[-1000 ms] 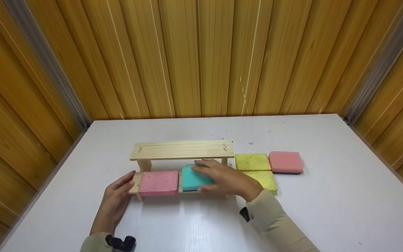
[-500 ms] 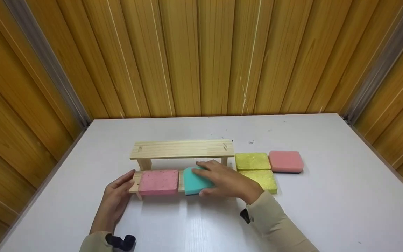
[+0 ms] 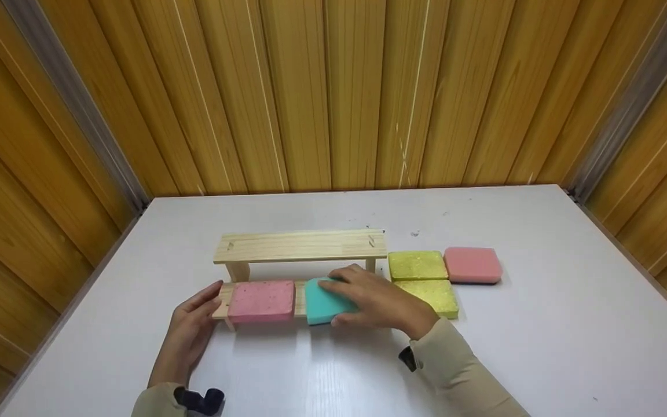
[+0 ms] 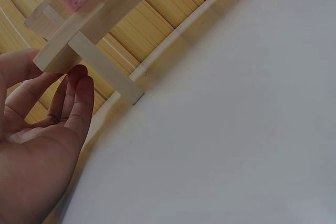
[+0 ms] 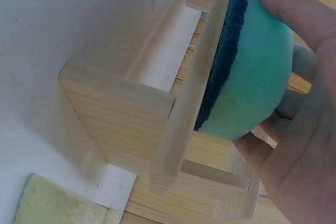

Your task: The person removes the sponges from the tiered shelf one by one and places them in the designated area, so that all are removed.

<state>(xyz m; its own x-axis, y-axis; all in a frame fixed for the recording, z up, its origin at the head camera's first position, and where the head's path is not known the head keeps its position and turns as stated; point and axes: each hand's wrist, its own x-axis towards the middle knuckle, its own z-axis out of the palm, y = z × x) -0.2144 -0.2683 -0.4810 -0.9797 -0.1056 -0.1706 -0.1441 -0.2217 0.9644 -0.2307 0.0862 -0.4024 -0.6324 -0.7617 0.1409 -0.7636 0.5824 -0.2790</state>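
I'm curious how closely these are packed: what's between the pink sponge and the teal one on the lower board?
Only a narrow bare strip of the lower board lies between the pink sponge and the teal sponge, seen in the head view.

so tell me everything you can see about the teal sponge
The teal sponge is a block with rounded corners, foam-like, with a thin, rough-looking dark blue layer underneath. It sits foam side up on the lower, front wooden shelf, slightly askew, right of the pink sponge with a gap between them. Its underside faces the shelf and seems to touch it. The right hand grips it, hiding its right end in the head view.
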